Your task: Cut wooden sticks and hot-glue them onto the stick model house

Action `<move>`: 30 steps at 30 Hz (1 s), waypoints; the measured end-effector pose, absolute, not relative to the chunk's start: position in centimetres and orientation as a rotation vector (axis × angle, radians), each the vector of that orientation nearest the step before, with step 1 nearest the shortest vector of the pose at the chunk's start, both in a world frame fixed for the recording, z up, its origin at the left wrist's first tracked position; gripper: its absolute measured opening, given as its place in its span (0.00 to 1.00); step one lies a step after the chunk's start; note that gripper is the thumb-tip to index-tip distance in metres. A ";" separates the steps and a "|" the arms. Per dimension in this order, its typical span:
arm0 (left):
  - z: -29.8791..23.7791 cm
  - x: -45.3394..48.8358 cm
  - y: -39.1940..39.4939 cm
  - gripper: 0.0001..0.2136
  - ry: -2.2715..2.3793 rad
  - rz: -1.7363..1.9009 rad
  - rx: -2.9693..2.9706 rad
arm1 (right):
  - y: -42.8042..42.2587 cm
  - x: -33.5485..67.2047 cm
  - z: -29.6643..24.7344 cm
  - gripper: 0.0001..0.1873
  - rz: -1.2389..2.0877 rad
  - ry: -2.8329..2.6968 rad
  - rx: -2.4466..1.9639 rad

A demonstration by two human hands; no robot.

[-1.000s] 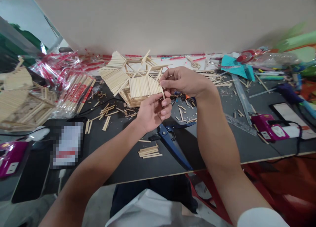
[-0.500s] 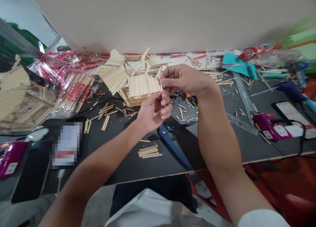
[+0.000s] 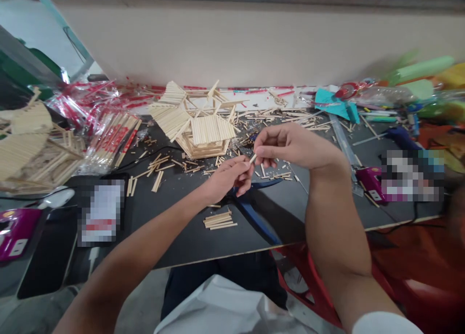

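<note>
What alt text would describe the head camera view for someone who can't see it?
Two bare hands, left hand and right hand, pinch one short pale wooden stick between them above a dark grey worktable. Behind stands a small stick-built model house; blue-handled pliers lie underneath.

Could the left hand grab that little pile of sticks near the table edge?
Probably yes. The left hand hovers just above the pile of sticks, with nothing between them, though its fingers already pinch a short stick.

Both hands come away from the stick model (image 3: pixel 198 126), toward six o'clock. The left hand (image 3: pixel 228 178) and right hand (image 3: pixel 290 145) now pinch one short stick (image 3: pixel 253 158) between them above the table.
</note>
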State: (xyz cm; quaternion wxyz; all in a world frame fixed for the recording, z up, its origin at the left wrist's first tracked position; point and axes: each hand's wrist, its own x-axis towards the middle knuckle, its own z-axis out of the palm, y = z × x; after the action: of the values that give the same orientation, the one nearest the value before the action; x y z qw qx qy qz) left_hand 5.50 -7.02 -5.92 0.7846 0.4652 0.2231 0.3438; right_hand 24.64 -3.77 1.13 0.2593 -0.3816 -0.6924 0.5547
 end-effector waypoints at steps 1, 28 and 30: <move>-6.0 4.9 -7.1 0.12 0.503 0.723 1.095 | -4.5 24.3 0.5 0.13 1.509 -1.826 -1.031; -6.7 -0.8 -7.8 0.11 0.951 0.633 1.817 | -7.4 17.0 -9.0 0.10 1.183 -1.438 -0.931; -6.7 -0.8 -7.7 0.10 0.944 0.620 1.829 | -7.3 17.1 -9.1 0.12 1.185 -1.442 -0.940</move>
State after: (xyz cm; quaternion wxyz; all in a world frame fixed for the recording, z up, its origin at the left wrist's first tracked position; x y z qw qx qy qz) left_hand -0.81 -7.70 -6.72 0.4757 0.7484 0.3863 0.2538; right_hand 17.07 -7.31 -9.08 0.5020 -0.3889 -0.5968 0.4904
